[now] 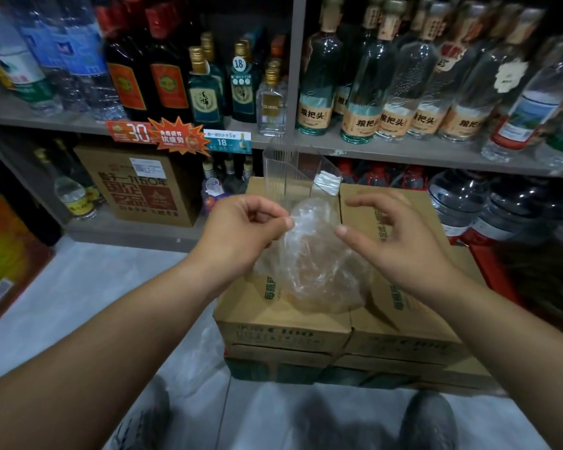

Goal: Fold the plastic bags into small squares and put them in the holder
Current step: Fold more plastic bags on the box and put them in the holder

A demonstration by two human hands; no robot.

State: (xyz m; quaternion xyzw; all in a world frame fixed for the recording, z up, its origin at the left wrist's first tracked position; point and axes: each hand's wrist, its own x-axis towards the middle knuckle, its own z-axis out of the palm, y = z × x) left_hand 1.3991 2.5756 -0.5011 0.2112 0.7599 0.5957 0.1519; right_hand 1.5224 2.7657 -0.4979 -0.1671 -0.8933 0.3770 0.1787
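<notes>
**Thin clear bag hanging from one pinch, holder standing behind**

Head view: The left hand is pinching the upper edge of a clear plastic bag between thumb and forefinger. The bag is hanging down crumpled over the cardboard boxes, and its lower part seems to be resting on them. The right hand is hovering just beside the bag's other upper edge, with fingers loosely curved and gripping nothing. Whether its thumb is touching the film, I cannot tell. The two hands are apart, with the bag's top between them. Behind the bag, the transparent holder is standing on the far part of the boxes, and a small folded piece is showing at its right side. Another clear bag is lying on the floor beside the boxes.

I am judging the bag to be very light, soft and slippery, keeping no shape by itself. It is probably asking for a second pinch at the opposite top corner, so that the film is pulled flat before folding. The creases are likely springing open unless pressed against the box.
</notes>
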